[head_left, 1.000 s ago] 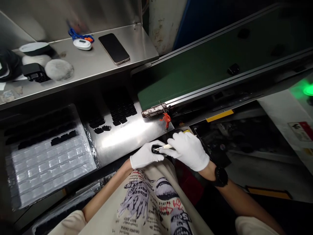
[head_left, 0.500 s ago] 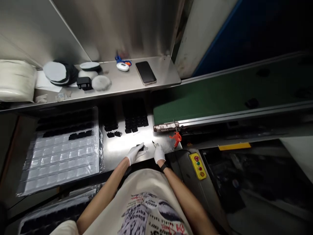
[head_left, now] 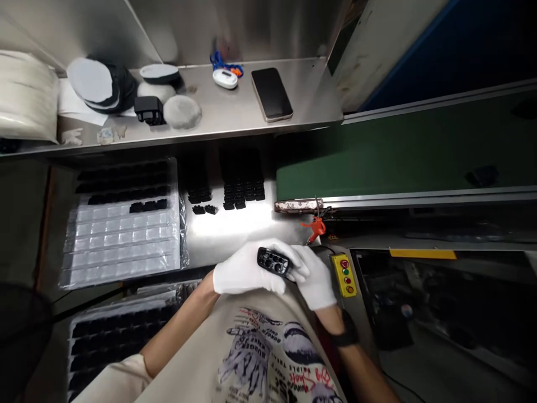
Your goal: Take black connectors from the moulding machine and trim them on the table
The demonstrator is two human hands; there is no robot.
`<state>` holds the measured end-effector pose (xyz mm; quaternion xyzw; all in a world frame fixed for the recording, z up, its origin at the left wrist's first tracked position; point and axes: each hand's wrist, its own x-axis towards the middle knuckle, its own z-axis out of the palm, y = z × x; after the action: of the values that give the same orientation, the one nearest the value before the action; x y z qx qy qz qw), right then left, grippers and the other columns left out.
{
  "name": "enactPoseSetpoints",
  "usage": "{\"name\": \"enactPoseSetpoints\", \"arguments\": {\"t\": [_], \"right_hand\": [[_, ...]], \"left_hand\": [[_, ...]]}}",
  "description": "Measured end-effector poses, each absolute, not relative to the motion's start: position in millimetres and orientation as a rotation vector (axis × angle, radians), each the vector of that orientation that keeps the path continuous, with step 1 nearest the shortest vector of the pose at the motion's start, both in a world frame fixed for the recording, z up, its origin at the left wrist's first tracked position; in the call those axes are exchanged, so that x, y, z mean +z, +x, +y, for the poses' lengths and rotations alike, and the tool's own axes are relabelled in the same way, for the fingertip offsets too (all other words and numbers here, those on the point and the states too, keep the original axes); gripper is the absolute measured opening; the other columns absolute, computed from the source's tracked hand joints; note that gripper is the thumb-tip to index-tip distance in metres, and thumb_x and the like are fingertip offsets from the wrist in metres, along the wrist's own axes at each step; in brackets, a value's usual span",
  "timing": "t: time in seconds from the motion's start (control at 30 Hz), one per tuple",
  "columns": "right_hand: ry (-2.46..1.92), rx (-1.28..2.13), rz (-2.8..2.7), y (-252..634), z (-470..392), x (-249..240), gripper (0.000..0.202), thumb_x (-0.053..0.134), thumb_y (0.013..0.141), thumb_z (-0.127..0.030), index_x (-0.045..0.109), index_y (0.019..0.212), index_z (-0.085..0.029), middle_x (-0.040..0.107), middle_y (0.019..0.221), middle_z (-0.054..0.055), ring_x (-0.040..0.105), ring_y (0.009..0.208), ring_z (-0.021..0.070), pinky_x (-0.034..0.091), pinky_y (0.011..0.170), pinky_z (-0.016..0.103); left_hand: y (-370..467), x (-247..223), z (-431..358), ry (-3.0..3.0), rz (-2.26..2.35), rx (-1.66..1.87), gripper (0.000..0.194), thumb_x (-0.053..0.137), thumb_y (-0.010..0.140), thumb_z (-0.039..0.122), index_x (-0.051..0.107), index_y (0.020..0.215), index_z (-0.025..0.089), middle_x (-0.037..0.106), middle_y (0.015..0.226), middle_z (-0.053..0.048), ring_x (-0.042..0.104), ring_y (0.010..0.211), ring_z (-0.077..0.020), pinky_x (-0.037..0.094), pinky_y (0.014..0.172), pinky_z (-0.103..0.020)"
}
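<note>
My left hand, in a white glove, is closed around a small black plastic part. The part is a rounded oblong with round openings in the face turned up to me. Close against its right end is my right hand, also gloved, with its fingers curled in. Whatever those fingers hold is hidden by the gloves. Both hands are just in front of my shirt, at the near edge of the steel table. On that table stand rows of similar black parts.
Left lies a clear compartment tray partly filled with black parts; another filled tray sits lower. A red air gun is by the green conveyor belt. A phone rests on the shelf; a yellow button box stands right.
Both hands have come nearer to me and together, the left raising the black part from the table. The dark pointed tool in my right hand is now out of sight. My view has shifted.
</note>
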<state>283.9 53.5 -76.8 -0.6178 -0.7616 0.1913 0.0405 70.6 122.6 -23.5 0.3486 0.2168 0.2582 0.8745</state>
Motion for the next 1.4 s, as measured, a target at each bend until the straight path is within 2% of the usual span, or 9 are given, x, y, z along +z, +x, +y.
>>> {"name": "enactPoseSetpoints", "arguments": {"t": [0.17,0.33,0.43,0.53,0.63,0.87,0.97,1.23,1.4], "right_hand": [[-1.981,0.277,-2.074,323.5,42.0,14.7,0.032,0.053,0.117,-0.037,0.080,0.111,-0.023,0.074,0.092,0.004,0.064,0.076,0.0180,0.044,0.072,0.029],[-1.854,-0.073,-2.416,323.1,57.4,85.6,0.050,0.055,0.113,-0.056,0.073,0.079,-0.025,0.050,0.064,0.002,0.042,0.061,0.0175,0.026,0.064,0.037],[-1.667,-0.014,-2.680,308.6,68.5,102.5,0.048,0.056,0.112,-0.048,0.065,0.071,-0.025,0.047,0.063,0.004,0.034,0.060,0.0193,0.018,0.064,0.040],[-1.405,-0.040,-2.842,296.7,76.9,106.2,0.031,0.058,0.106,-0.024,0.066,0.077,-0.025,0.049,0.066,0.004,0.033,0.062,0.0203,0.014,0.065,0.041],[-1.301,-0.041,-2.869,291.5,79.6,106.9,0.028,0.057,0.103,-0.016,0.067,0.078,-0.024,0.051,0.066,0.005,0.037,0.062,0.0201,0.013,0.065,0.041],[-1.537,-0.039,-2.867,291.6,68.6,108.7,0.040,0.055,0.111,-0.034,0.068,0.076,-0.022,0.059,0.067,0.007,0.045,0.060,0.0193,0.015,0.063,0.040],[-1.648,-0.100,-2.812,296.3,61.2,106.7,0.048,0.056,0.112,-0.046,0.066,0.072,-0.022,0.058,0.066,0.007,0.044,0.059,0.0188,0.014,0.063,0.039],[-1.932,-0.252,-2.588,332.1,39.0,88.0,0.059,0.054,0.113,-0.063,0.067,0.073,-0.021,0.060,0.069,0.005,0.046,0.063,0.0190,0.016,0.066,0.039],[-1.954,-0.316,-2.462,354.2,29.8,76.0,0.056,0.054,0.114,-0.059,0.071,0.077,-0.021,0.061,0.071,0.005,0.048,0.067,0.0190,0.022,0.068,0.040]], "left_hand": [[74.0,-17.5,113.3,0.585,0.433,0.424,0.049,0.106,0.073,0.027,0.078,0.112,0.016,0.086,0.120,-0.018,0.086,0.105,-0.0332,0.070,0.097,-0.052],[71.6,-20.5,109.5,0.703,0.481,0.343,0.048,0.104,0.075,0.027,0.079,0.115,0.018,0.086,0.116,-0.012,0.084,0.108,-0.0316,0.069,0.099,-0.049],[66.7,-19.3,109.1,0.935,0.628,0.302,0.055,0.106,0.072,0.031,0.081,0.120,0.021,0.085,0.109,-0.007,0.082,0.106,-0.0288,0.066,0.099,-0.046],[62.5,-16.1,108.6,1.112,0.705,0.279,0.060,0.105,0.072,0.044,0.082,0.124,0.024,0.083,0.114,-0.006,0.078,0.105,-0.0277,0.063,0.097,-0.045],[61.6,-9.9,108.7,1.185,0.719,0.259,0.064,0.103,0.074,0.051,0.081,0.128,0.027,0.083,0.119,-0.004,0.077,0.109,-0.0280,0.061,0.098,-0.043],[72.0,2.5,111.3,1.336,0.727,0.239,0.058,0.102,0.076,0.043,0.081,0.128,0.026,0.084,0.111,-0.002,0.076,0.107,-0.0273,0.060,0.100,-0.042],[84.5,1.8,111.1,1.366,0.718,0.255,0.056,0.101,0.078,0.039,0.080,0.128,0.025,0.083,0.117,-0.004,0.076,0.107,-0.0264,0.060,0.099,-0.040],[133.4,-14.4,109.3,1.363,0.703,0.288,0.041,0.093,0.089,0.038,0.079,0.126,0.025,0.082,0.126,-0.005,0.077,0.109,-0.0244,0.063,0.094,-0.036],[151.6,-20.9,115.3,1.287,0.635,0.226,0.038,0.093,0.090,0.034,0.080,0.123,0.022,0.082,0.116,-0.005,0.076,0.102,-0.0219,0.063,0.092,-0.035]]}}
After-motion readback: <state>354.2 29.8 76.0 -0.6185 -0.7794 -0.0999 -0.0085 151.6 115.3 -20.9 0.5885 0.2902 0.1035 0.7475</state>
